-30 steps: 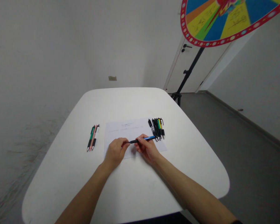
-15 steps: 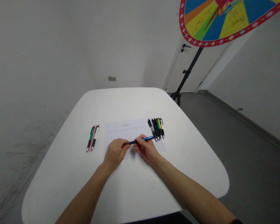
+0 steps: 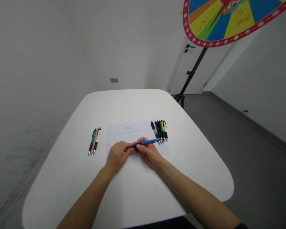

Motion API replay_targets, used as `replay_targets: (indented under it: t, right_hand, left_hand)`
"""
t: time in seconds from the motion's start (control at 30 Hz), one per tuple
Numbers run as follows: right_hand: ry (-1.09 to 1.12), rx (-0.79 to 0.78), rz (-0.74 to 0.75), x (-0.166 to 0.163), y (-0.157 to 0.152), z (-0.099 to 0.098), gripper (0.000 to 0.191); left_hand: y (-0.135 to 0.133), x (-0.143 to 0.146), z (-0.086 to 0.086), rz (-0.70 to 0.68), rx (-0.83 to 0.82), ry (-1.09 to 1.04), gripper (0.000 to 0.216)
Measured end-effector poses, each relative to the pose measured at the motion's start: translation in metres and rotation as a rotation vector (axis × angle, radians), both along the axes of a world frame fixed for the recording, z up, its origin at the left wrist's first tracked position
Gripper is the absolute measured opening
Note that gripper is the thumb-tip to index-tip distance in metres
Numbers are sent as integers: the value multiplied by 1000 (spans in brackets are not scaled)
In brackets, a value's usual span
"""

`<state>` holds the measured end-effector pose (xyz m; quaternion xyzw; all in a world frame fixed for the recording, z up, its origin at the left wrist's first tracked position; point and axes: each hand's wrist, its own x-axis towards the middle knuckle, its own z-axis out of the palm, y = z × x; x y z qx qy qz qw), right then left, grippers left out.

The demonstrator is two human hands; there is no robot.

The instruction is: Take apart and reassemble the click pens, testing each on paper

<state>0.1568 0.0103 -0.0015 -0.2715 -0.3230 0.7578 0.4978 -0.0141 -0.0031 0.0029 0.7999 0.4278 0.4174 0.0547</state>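
Note:
A blue pen (image 3: pixel 149 141) with a black grip lies almost level between my hands, over a sheet of white paper (image 3: pixel 116 132) that bears some printed or written lines. My left hand (image 3: pixel 118 155) is closed, its fingertips pinching the black grip end, whose tip is hidden. My right hand (image 3: pixel 149 152) is wrapped round the barrel with thumb and fingers, and the blue end sticks out to the right. Close by on the right, a row of several pens (image 3: pixel 159 131), black, green, yellow and white, rests partly on the paper.
A green pen (image 3: pixel 92 141), a pink pen (image 3: pixel 94 142) and a white pen (image 3: pixel 98 137) lie together left of the paper on the white table (image 3: pixel 124 105). A colourful wheel (image 3: pixel 219 25) on a black stand (image 3: pixel 193 71) stands beyond the table's far right corner.
My right hand's fingers have slid left along the pen towards my left hand, so more of the blue barrel shows. The loose pens and paper stay put.

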Motion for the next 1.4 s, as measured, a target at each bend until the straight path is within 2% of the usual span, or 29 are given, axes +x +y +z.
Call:
replay_targets:
  t: [0.23, 0.43, 0.57, 0.73, 1.0, 1.17, 1.27, 1.4]
  right_hand:
    - [18, -18, -23, 2, 3, 1, 24]
    - [63, -66, -45, 3, 4, 2, 26]
    - [61, -77, -67, 3, 5, 1, 26]
    - [52, -69, -48, 4, 4, 1, 25]
    - [18, -57, -43, 4, 3, 3, 23]
    - [4, -41, -46, 4, 4, 2, 22]
    - [-2, -42, -46, 4, 4, 2, 23]
    - [-7, -45, -51, 3, 3, 2, 23]
  left_hand:
    - [0, 1, 3, -9, -35, -109, 11]
    - [1, -4, 4, 18, -30, -93, 9]
    - [8, -17, 1, 115, -65, 25, 12]
    - [16, -31, -9, 224, -145, 299, 16]
    - [15, -29, -13, 348, -171, 505, 24]
    - [17, -30, -17, 340, -147, 375, 24]
    - [17, -30, -16, 319, -158, 242, 17]
    - [16, -31, -15, 321, -211, 193, 8]
